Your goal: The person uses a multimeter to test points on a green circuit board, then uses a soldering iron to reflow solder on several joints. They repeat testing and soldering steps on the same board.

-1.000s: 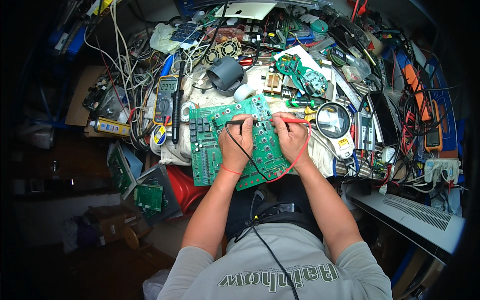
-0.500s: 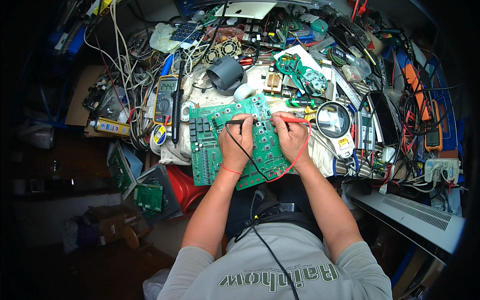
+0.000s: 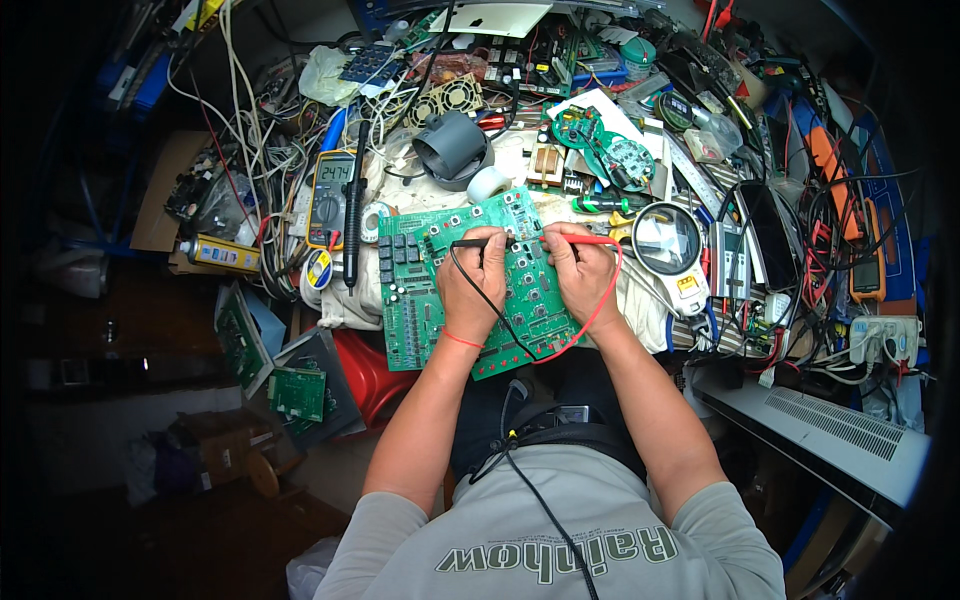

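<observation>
A large green circuit board (image 3: 410,300), set with black relays and several round buttons, lies at the front edge of the bench. Over its middle, my left hand (image 3: 472,280) pinches a black multimeter probe (image 3: 470,243). My right hand (image 3: 583,280), at the board's right edge, grips a red multimeter probe (image 3: 590,240). Both probe tips point at each other near the board's upper right; whether they touch its parts is too small to tell. The probe leads loop down across the board. To the left stands a yellow multimeter (image 3: 328,200) with its display lit.
Beside the multimeter lies a black pen-shaped tool (image 3: 352,215). A magnifying lamp (image 3: 668,240) and green-handled screwdriver (image 3: 603,205) lie right of the board. Behind it are a tape roll (image 3: 488,184), a grey pipe fitting (image 3: 450,145) and round green boards (image 3: 605,150). Cables crowd both sides.
The reading on the multimeter's display has changed. Both hands and the probes stay in practically the same place over the board.
</observation>
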Available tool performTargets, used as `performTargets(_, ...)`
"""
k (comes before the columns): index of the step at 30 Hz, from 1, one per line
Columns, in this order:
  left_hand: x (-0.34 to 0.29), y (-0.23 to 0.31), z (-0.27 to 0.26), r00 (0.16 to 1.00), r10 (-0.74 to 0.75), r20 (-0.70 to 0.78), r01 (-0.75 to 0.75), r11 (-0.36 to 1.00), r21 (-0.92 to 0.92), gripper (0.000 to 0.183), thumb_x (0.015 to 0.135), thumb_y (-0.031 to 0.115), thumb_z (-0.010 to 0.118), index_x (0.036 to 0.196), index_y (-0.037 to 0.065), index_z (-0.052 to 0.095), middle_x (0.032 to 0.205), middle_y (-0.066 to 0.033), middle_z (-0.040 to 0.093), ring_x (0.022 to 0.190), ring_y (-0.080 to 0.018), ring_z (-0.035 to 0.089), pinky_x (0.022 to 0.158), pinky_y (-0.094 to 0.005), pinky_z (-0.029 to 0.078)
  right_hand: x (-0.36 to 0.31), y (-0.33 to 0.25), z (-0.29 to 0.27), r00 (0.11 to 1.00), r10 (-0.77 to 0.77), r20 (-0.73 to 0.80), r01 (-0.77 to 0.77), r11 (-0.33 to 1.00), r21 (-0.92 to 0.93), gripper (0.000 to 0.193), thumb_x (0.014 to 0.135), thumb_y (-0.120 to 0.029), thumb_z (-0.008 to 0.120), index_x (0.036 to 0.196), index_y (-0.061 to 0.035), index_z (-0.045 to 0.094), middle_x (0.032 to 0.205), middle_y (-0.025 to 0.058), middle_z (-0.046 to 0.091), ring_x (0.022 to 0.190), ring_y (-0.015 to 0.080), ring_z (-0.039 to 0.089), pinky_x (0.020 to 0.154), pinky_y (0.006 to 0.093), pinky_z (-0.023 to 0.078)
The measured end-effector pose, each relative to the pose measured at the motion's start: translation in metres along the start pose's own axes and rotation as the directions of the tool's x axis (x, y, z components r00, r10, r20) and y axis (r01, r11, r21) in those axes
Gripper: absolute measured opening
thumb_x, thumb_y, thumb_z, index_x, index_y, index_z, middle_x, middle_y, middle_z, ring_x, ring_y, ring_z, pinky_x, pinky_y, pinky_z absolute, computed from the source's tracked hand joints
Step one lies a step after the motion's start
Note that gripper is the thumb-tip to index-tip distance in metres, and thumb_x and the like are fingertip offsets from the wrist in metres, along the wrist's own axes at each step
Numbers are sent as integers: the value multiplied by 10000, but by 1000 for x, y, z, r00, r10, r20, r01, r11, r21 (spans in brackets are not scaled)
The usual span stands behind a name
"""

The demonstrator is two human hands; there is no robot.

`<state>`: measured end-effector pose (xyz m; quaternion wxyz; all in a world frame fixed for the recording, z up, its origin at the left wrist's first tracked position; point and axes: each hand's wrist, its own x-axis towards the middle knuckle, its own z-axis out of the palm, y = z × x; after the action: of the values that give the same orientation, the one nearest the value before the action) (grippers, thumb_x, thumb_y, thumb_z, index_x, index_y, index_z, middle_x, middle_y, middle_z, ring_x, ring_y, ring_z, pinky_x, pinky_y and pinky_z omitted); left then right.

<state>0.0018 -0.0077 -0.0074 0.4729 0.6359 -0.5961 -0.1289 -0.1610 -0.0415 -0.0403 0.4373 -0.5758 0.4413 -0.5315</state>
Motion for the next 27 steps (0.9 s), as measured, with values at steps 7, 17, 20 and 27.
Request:
performTargets(7,0,-1,1,1000,-3,-4,3,1000,-9,205,1085,234,652,1044,50,733,902,-141,785,803,-345,754,721,-436,566,0,-1,0,1000,2,3,-2,1000,2,206,1056,-186,720,1088,14,754,897,122,744,739,202,699,687,332,552)
performTargets(17,0,-1,1,1000,7,-6,-7,1000,-1,205,1083,230,653,1042,45,734,899,-141,786,798,-349,755,717,-439,568,0,-1,0,1000,2,3,-2,1000,2,194,1056,-174,717,1093,13,750,886,120,746,729,201,701,683,331,555)
performTargets(20,0,-1,1,1000,-6,-2,6,1000,3,203,1083,229,652,1043,49,736,900,-142,786,799,-351,755,718,-439,568,0,-1,0,1000,-5,3,5,1000,6,184,1055,-167,716,1090,11,751,869,116,746,722,200,700,678,329,555)
performTargets(27,0,-1,1,1000,-20,3,20,1000,-5,199,1087,230,646,1046,56,734,907,-137,786,805,-349,752,715,-444,563,0,0,1,1000,0,-8,0,1000,13,189,1061,-172,713,1084,11,748,835,106,744,712,190,698,665,325,552)
